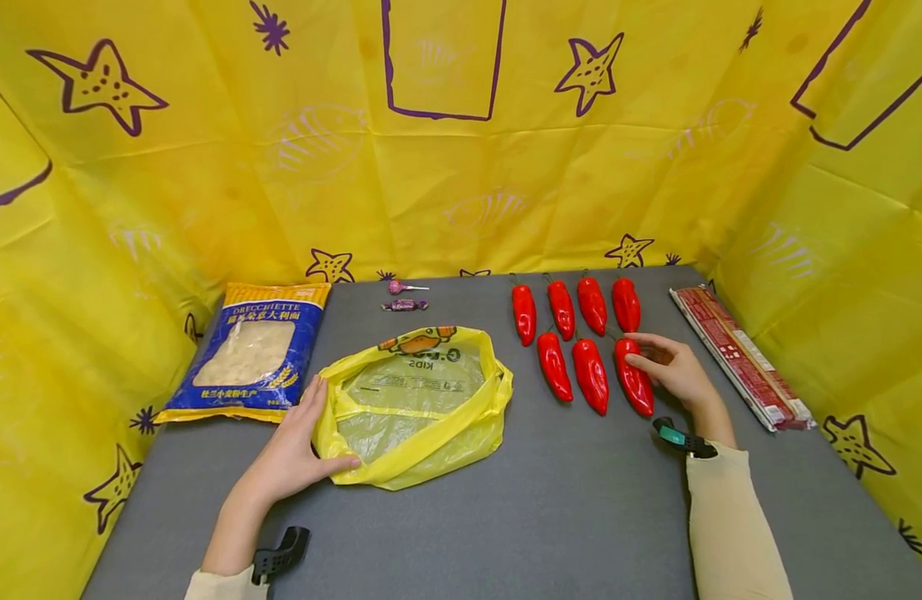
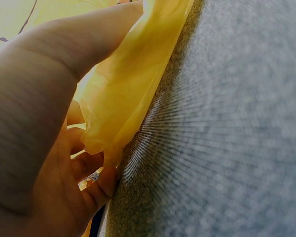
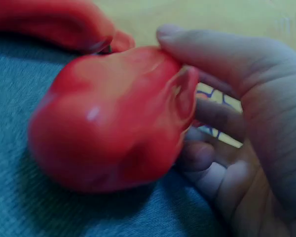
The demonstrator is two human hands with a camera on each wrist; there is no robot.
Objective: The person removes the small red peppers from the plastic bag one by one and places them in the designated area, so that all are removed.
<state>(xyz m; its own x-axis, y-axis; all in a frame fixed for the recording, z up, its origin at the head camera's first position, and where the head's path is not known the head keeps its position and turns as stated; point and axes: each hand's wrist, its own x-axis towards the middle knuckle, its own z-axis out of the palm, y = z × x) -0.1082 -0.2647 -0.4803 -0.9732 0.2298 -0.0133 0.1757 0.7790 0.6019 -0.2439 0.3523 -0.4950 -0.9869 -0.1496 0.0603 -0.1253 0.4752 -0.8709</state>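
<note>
A yellow plastic bag (image 1: 446, 446) lies with its mouth spread wide on the grey table. At its left rim my left hand (image 1: 292, 446) holds the plastic, thumb at the near edge and fingers along the far side. In the left wrist view, yellow film (image 2: 133, 84) shows between thumb and fingers. My right hand (image 1: 678, 372) grips a red pepper (image 1: 635, 385) near its stem end, the nearest-right one of two rows. Close up in the right wrist view, the thumb touches the top of this pepper (image 3: 98, 123), which appears to rest on the table.
Several more red peppers (image 1: 590, 375) lie left of and behind the held one. A blue pasta packet (image 1: 243, 350) is left of the bag. Behind the bag lie a lollipop (image 1: 396, 287) and a purple wrapped candy (image 1: 405, 306). A long red packet (image 1: 739, 354) lies at right.
</note>
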